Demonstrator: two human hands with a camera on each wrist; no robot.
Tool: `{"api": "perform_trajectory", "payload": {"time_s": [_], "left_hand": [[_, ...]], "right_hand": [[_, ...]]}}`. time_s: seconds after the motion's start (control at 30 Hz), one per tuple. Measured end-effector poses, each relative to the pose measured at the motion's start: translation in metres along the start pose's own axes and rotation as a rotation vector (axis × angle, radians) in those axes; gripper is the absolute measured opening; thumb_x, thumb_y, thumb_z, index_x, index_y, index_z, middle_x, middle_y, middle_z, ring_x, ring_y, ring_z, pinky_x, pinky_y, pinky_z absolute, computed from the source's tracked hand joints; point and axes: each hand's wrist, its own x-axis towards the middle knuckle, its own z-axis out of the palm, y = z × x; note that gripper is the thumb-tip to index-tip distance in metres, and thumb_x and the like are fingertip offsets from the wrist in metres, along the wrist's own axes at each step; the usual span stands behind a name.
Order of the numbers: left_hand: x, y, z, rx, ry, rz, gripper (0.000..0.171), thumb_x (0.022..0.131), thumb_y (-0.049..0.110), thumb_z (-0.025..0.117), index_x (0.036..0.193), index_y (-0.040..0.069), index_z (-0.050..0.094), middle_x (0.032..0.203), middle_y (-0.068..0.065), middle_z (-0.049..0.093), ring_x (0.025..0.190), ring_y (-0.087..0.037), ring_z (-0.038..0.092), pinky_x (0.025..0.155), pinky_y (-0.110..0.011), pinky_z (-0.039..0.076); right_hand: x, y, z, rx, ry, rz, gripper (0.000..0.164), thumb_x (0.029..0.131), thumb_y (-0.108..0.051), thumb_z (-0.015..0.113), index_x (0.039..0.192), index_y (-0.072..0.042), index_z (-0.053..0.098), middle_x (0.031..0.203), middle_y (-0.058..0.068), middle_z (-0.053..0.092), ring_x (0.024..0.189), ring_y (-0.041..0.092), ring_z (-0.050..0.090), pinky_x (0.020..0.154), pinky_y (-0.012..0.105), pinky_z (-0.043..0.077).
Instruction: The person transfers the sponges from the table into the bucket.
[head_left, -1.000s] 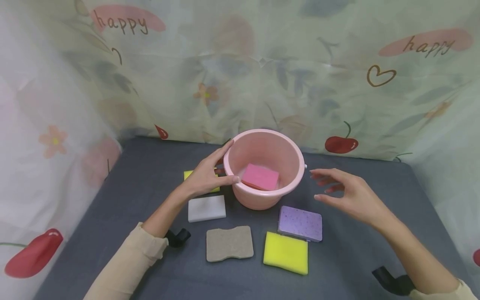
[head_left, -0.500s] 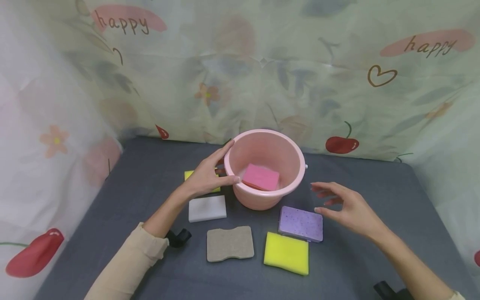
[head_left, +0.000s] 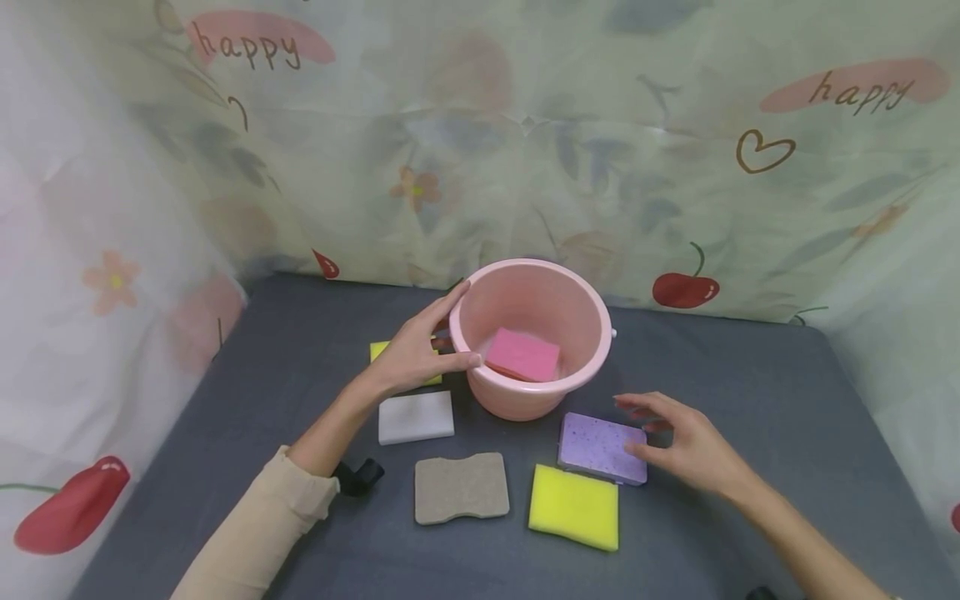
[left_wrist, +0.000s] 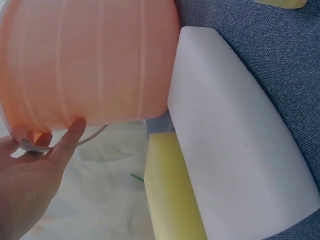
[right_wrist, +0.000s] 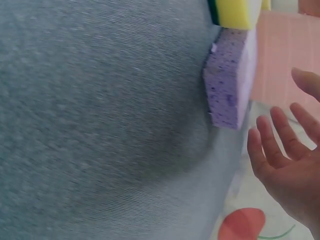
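A pink bucket (head_left: 517,402) stands upright, with a pink sponge (head_left: 523,355) lying inside it. My left hand (head_left: 408,357) holds the bucket's left rim, thumb at the front and fingers along the side; in the left wrist view, the left hand (left_wrist: 37,172) is by the rim and handle. My right hand (head_left: 693,442) hovers over the right end of a purple sponge (head_left: 600,446), its fingers loosely bent and holding nothing. From the right wrist, a gap shows between the right hand (right_wrist: 290,155) and the purple sponge (right_wrist: 227,82).
Near the bucket lie a white sponge (head_left: 416,418), a grey-brown notched sponge (head_left: 461,489) and a yellow sponge (head_left: 573,508). Another yellow sponge (head_left: 381,348) is partly hidden behind my left hand. A patterned curtain (head_left: 525,167) surrounds the dark cloth-covered table (head_left: 300,333).
My right hand has come down and toward me from beside the bucket to the purple sponge. My left hand and the bucket have stayed in place.
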Motion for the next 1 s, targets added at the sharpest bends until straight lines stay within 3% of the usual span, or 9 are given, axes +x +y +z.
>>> {"api": "perform_trajectory", "payload": {"time_s": [0.23,0.37,0.5,0.67,0.87,1.0], "left_hand": [[-0.007,0.026,-0.001,-0.011,-0.011,-0.018,0.096,0.085,0.014,0.077,0.16,0.013,0.017,0.162,-0.013,0.023,0.139,-0.036,0.04,0.104,-0.056,0.042],[-0.011,0.034,-0.002,-0.014,-0.011,-0.021,0.095,0.086,0.018,0.078,0.16,0.012,0.018,0.161,-0.013,0.024,0.138,-0.034,0.041,0.105,-0.056,0.042],[-0.006,0.019,-0.001,-0.007,-0.006,-0.025,0.097,0.085,0.016,0.078,0.16,0.018,0.017,0.162,-0.009,0.023,0.139,-0.033,0.041,0.105,-0.055,0.042],[0.0,0.001,-0.001,0.0,0.004,-0.017,0.099,0.084,0.021,0.08,0.16,0.028,0.017,0.162,-0.002,0.022,0.14,-0.029,0.04,0.105,-0.051,0.044],[-0.002,-0.002,0.0,0.028,0.014,-0.01,0.097,0.083,0.037,0.081,0.158,0.038,0.019,0.16,0.005,0.026,0.137,-0.023,0.043,0.103,-0.044,0.047],[-0.001,-0.002,0.0,0.025,0.014,-0.013,0.097,0.084,0.034,0.08,0.158,0.038,0.019,0.161,0.004,0.025,0.138,-0.025,0.042,0.103,-0.045,0.047]], "right_hand": [[-0.004,0.007,0.01,-0.036,-0.011,0.039,0.058,0.077,-0.011,0.085,0.131,-0.011,0.063,0.125,0.002,0.065,0.109,0.023,0.063,0.091,0.048,0.054],[-0.007,0.01,0.014,-0.055,-0.018,0.047,0.057,0.078,-0.019,0.086,0.13,-0.014,0.064,0.125,-0.003,0.065,0.112,0.02,0.061,0.095,0.043,0.052],[-0.01,0.011,0.017,-0.068,-0.031,0.059,0.059,0.078,-0.025,0.087,0.131,-0.017,0.064,0.125,-0.004,0.064,0.113,0.018,0.06,0.096,0.041,0.051],[-0.011,0.012,0.022,-0.066,-0.055,0.084,0.061,0.078,-0.028,0.086,0.134,-0.018,0.062,0.127,0.0,0.063,0.114,0.023,0.059,0.096,0.052,0.049],[-0.01,0.012,0.028,-0.071,-0.078,0.102,0.067,0.077,-0.031,0.086,0.137,-0.015,0.06,0.129,0.005,0.061,0.118,0.029,0.057,0.098,0.056,0.047],[-0.009,0.012,0.031,-0.109,-0.081,0.109,0.071,0.076,-0.035,0.087,0.137,-0.014,0.06,0.13,0.007,0.06,0.118,0.03,0.055,0.096,0.056,0.048]]}}
